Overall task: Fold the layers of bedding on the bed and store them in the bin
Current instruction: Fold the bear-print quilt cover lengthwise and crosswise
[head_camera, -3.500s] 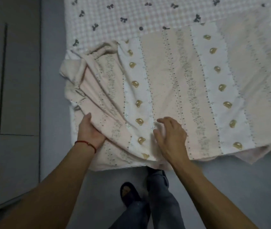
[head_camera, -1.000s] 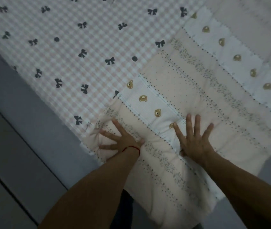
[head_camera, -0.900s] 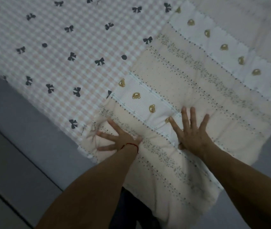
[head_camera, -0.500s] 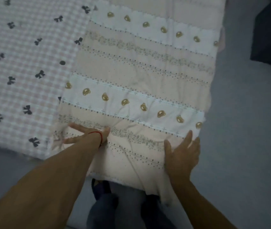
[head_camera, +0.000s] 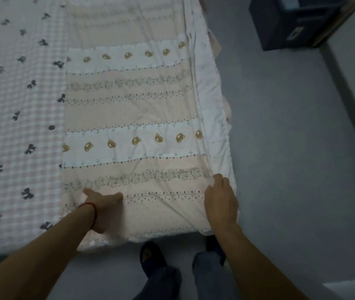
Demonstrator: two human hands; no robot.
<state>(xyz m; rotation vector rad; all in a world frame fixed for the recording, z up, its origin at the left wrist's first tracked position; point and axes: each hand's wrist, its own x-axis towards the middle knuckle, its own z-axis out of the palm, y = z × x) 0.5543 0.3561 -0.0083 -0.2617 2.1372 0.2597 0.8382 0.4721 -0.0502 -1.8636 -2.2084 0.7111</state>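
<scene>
A grey floor (head_camera: 291, 148) borders the bed (head_camera: 16, 126), where the folded quilt (head_camera: 129, 109) lies. The left hand (head_camera: 102, 204) presses flat on it; the right hand (head_camera: 220, 202) pinches its right edge.

A grey floor (head_camera: 291, 148) is stretching along the right side and the near edge of the frame. A dark blue box-like object (head_camera: 297, 20) is sitting on it in the upper right corner, with a small pale label showing on its face; what it is cannot be told. Two dark slippers (head_camera: 150, 256) are standing on the floor at the bottom, beneath blue trouser legs (head_camera: 163, 282).
</scene>
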